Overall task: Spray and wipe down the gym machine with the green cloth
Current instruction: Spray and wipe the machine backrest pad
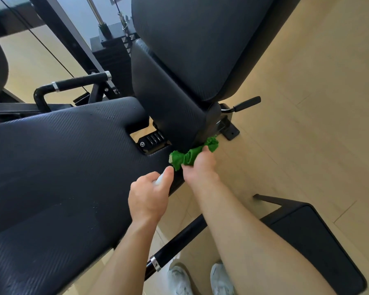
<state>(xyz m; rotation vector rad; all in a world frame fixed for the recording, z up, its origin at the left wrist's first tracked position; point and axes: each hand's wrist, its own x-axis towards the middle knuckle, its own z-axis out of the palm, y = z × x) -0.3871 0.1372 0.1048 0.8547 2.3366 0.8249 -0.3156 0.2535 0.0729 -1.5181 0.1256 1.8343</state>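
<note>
The gym machine has a black padded seat (58, 158) at the left and a black back pad (179, 67) rising behind it. My right hand (200, 165) grips the bunched green cloth (185, 157) at the lower edge of the back pad, beside the seat's right corner. My left hand (149, 196) is curled round a white spray bottle (160, 179), of which only a small part shows under my thumb. It hovers over the seat's right edge. Small droplets dot the seat surface.
A black handle bar (73, 84) and the weight stack (113, 52) stand behind the seat. An adjustment lever (243, 104) juts out right of the back pad. A black padded piece (313, 237) and a bar (175, 243) lie near my shoes on the light wood floor (307, 103).
</note>
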